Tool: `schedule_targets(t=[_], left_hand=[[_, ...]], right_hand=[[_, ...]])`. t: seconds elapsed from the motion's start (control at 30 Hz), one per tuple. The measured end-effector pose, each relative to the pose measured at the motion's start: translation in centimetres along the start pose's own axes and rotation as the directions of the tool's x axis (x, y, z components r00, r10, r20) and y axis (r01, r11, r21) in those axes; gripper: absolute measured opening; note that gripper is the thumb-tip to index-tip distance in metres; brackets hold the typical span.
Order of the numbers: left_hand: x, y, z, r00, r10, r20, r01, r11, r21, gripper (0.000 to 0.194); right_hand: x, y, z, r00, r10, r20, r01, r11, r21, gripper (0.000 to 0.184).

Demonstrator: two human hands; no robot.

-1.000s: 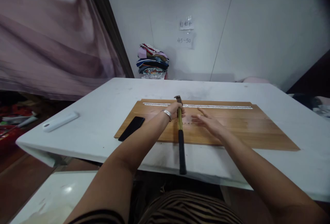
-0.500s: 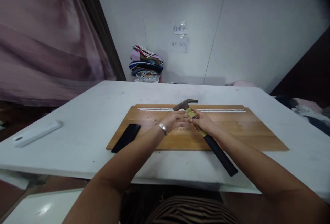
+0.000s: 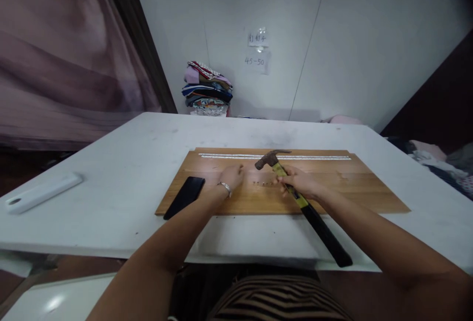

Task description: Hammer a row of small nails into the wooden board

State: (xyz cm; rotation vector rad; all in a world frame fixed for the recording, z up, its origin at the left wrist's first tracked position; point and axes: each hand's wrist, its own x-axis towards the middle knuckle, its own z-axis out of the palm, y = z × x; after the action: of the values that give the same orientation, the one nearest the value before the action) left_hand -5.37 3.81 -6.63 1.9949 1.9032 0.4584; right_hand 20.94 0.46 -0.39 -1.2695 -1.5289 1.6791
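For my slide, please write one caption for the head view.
Right hand holding a hammer above a board, left hand near a phone.

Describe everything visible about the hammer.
The hammer is a claw hammer with a dark, rusty-looking metal head, a yellow shaft with dark markings, and a long black grip, possibly rubber. The blunt striking end faces left; the thin claw points right. It slants across the front of the wooden board, head away from the person, grip end toward them and to the right. The right hand holds it by the shaft, below the head. Board contact can't be confirmed.
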Motion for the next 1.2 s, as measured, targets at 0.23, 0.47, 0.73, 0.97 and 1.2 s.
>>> schedule_targets(t=[0.23,0.47,0.73,0.97,1.2], left_hand=[[0.6,0.1,2.9,0.990,0.137,-0.034,-0.128,0.974,0.187,0.027],[0.3,0.4,2.7,0.995,0.088,-0.048,-0.077,0.979,0.189,0.023],[0.3,0.5,2.8,0.992,0.095,-0.078,-0.081,0.983,0.167,0.027],[0.5,0.3,2.7,0.993,0.094,-0.076,-0.079,0.980,0.182,0.025],[0.7,0.1,3.1,0.989,0.089,-0.119,-0.062,0.975,0.211,0.025]], right_hand=[[-1.5,0.7,-0.4,0.997,-0.051,-0.056,0.046,0.995,-0.086,0.031],[-2.3,1.9,0.5,0.987,-0.059,-0.147,0.033,0.984,-0.174,0.051],[-1.5,3.9,2.1,0.996,0.019,-0.091,-0.016,0.999,0.043,0.044],[-1.0,3.8,2.8,0.997,0.046,-0.068,-0.032,0.979,0.202,0.034],[-0.4,4.1,2.1,0.986,0.167,0.010,-0.151,0.863,0.483,0.025]])
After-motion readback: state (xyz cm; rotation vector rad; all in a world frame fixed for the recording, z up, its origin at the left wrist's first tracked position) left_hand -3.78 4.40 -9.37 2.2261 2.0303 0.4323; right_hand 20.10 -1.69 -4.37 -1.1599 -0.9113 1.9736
